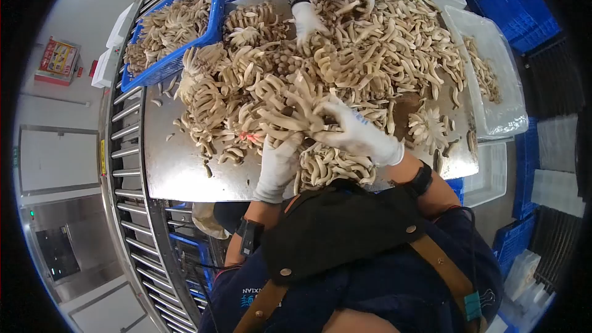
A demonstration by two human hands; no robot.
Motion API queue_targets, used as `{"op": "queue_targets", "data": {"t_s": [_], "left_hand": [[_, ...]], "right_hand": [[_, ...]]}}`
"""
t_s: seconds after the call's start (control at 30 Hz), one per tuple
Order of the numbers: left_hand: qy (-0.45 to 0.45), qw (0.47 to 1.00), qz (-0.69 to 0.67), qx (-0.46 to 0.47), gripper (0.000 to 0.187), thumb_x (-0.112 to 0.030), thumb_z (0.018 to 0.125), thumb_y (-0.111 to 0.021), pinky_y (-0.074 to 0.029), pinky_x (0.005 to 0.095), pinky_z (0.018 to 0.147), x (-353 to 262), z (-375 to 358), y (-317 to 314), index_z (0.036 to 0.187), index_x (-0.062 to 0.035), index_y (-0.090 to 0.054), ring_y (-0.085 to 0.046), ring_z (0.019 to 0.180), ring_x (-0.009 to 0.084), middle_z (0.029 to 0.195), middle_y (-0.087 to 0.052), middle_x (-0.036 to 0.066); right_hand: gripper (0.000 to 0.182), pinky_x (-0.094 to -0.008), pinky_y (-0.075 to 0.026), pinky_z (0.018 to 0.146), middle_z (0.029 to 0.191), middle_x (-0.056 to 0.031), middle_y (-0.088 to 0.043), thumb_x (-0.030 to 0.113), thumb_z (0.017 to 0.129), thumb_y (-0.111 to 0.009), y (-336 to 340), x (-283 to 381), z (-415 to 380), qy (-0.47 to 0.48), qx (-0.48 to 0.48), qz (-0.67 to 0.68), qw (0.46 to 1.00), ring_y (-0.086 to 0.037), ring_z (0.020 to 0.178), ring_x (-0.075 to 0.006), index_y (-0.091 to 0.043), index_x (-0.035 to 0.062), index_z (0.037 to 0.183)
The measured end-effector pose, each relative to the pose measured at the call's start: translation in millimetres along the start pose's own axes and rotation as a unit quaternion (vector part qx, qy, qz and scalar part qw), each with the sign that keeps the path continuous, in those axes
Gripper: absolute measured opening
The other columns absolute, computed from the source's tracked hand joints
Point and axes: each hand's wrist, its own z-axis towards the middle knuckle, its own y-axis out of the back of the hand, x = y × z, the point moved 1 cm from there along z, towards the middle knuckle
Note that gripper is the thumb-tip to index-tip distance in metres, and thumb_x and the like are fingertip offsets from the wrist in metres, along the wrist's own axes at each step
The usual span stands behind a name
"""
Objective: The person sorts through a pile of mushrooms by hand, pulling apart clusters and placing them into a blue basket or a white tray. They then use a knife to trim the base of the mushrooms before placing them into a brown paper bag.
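Lying between the left hand [277, 163] and the right hand [361, 132], over the mushroom pile [398, 31] on the metal surface [179, 176], the mushroom cluster [283, 114] is probably light, soft and easily broken; its joined base seems the safer hold. The left, half closed, supports it from below; the right, forearm slanting inward, curls its fingers there.

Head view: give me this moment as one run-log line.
left white-gloved hand: holding pale-brown mushroom cluster; right white-gloved hand: gripping same cluster; shiny metal table: mushrooms heaped; blue plastic basket: mushrooms inside
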Motion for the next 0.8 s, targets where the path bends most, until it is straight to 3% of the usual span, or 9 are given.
{"op": "queue_targets", "data": {"t_s": [0.1, 0.27, 0.37, 0.43, 0.5, 0.57, 0.63, 0.67, 0.8], "left_hand": [[0.008, 0.999, -0.027, 0.021, 0.03, 0.002, 0.09, -0.053, -0.05, 0.0303, 0.091, -5.6, -0.4, 2.0, 0.12, 0.0005, -0.054, -0.062, 0.102, 0.0159, 0.11, -0.064, 0.008], [0.006, 0.987, 0.16, 0.013, 0.031, 0.0, 0.087, -0.059, -0.05, 0.0262, 0.087, -3.9, -2.3, 4.5, 0.118, 0.0004, -0.055, -0.061, 0.099, 0.0113, 0.104, -0.065, 0.005], [0.008, 0.997, 0.082, -0.008, 0.029, 0.0, 0.087, -0.059, -0.049, 0.0247, 0.084, -6.9, -3.5, 2.5, 0.116, -0.0007, -0.057, -0.062, 0.098, 0.0114, 0.105, -0.065, 0.006], [-0.028, 0.997, -0.04, -0.063, 0.028, -0.001, 0.087, -0.059, -0.05, 0.025, 0.084, -5.2, 0.2, -9.1, 0.115, -0.0005, -0.057, -0.062, 0.097, 0.0123, 0.109, -0.064, 0.007], [-0.008, 0.986, 0.16, -0.036, 0.026, -0.001, 0.088, -0.058, -0.051, 0.0269, 0.086, 8.7, 5.4, 17.1, 0.114, 0.0004, -0.056, -0.063, 0.097, 0.0145, 0.113, -0.06, 0.008], [-0.026, 0.983, 0.179, -0.028, 0.025, -0.001, 0.088, -0.057, -0.05, 0.0262, 0.086, 5.6, 0.8, -6.2, 0.113, 0.0004, -0.056, -0.062, 0.097, 0.0145, 0.112, -0.059, 0.007], [-0.038, 0.962, 0.272, -0.006, 0.026, 0.001, 0.087, -0.057, -0.05, 0.0245, 0.083, 4.7, 3.1, -2.2, 0.113, -0.001, -0.057, -0.062, 0.096, 0.0122, 0.104, -0.061, 0.003], [-0.013, 0.966, 0.259, -0.022, 0.026, 0.001, 0.087, -0.057, -0.05, 0.0245, 0.083, 2.7, 4.3, -5.1, 0.113, -0.0012, -0.057, -0.061, 0.095, 0.0118, 0.103, -0.062, 0.003], [-0.059, 0.976, 0.207, -0.032, 0.029, -0.003, 0.088, -0.06, -0.05, 0.0258, 0.083, 16.3, 7.4, 16.1, 0.117, -0.0008, -0.057, -0.061, 0.095, 0.0111, 0.106, -0.064, 0.005]], "right_hand": [[0.047, -0.0327, -0.038, 0.098, 0.117, -0.0115, -0.051, 0.022, 0.088, -0.067, 5.9, 4.5, -1.1, -0.115, -0.03, 0.276, 0.954, -0.049, 0.111, -0.0192, -0.049, -0.002, 0.124], [0.046, -0.0223, -0.049, 0.076, 0.11, -0.006, -0.057, 0.019, 0.089, -0.069, -14.5, 6.4, 8.5, -0.11, -0.08, 0.418, 0.898, -0.056, 0.101, -0.0103, -0.049, -0.002, 0.124], [0.04, -0.0234, -0.051, 0.077, 0.111, -0.0055, -0.058, 0.015, 0.089, -0.068, 6.9, -7.3, 5.6, -0.173, 0.045, 0.202, 0.963, -0.057, 0.101, -0.01, -0.052, -0.0009, 0.122], [0.033, -0.0268, -0.05, 0.082, 0.11, -0.007, -0.058, 0.016, 0.089, -0.066, -2.3, -5.5, 2.1, -0.105, -0.026, 0.297, 0.949, -0.057, 0.098, -0.0126, -0.056, 0.0004, 0.116], [0.031, -0.03, -0.05, 0.085, 0.11, -0.008, -0.057, 0.017, 0.089, -0.065, -14.8, -2.3, 8.0, -0.046, -0.087, 0.192, 0.976, -0.057, 0.097, -0.0165, -0.057, 0.0009, 0.114], [0.035, -0.0358, -0.048, 0.085, 0.11, -0.0141, -0.057, 0.021, 0.088, -0.064, -11.3, -1.0, 14.4, 0.173, -0.061, -0.237, 0.954, -0.057, 0.099, -0.0274, -0.055, -0.0003, 0.115], [0.038, -0.0377, -0.045, 0.087, 0.111, -0.0154, -0.058, 0.02, 0.086, -0.065, -15.4, 5.9, 7.5, -0.076, -0.021, -0.105, 0.991, -0.056, 0.102, -0.0311, -0.055, -0.0007, 0.116], [0.035, -0.0378, -0.045, 0.08, 0.102, -0.0157, -0.057, 0.023, 0.089, -0.061, -23.0, -12.6, 5.8, 0.041, -0.103, -0.16, 0.981, -0.057, 0.093, -0.0275, -0.054, -0.0006, 0.113], [0.017, -0.0316, -0.047, 0.075, 0.092, -0.0096, -0.055, 0.015, 0.095, -0.051, -16.7, -14.9, 1.1, -0.114, -0.116, 0.044, 0.986, -0.053, 0.084, -0.0186, -0.049, 0.0012, 0.105]]}}
